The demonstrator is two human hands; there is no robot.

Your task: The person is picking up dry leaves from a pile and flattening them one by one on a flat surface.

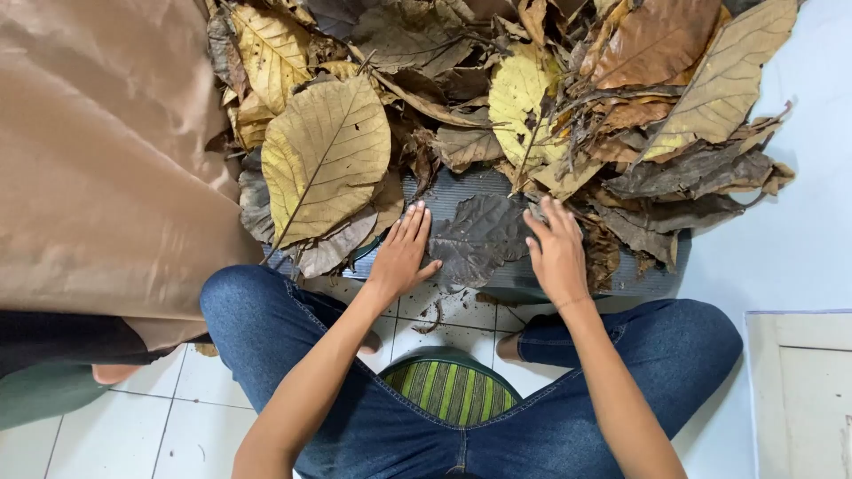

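Dark brown leaf (pixel 477 238) lies flat on the grey ribbed mat (pixel 479 188), between my hands at the near edge of the dry leaf pile (pixel 532 98). Head view: left hand (pixel 402 253) and right hand (pixel 557 251) press flat beside it, fingers extended, gripping nothing. Big yellow leaf (pixel 325 158) left, tan cloth (pixel 98 160) beyond.
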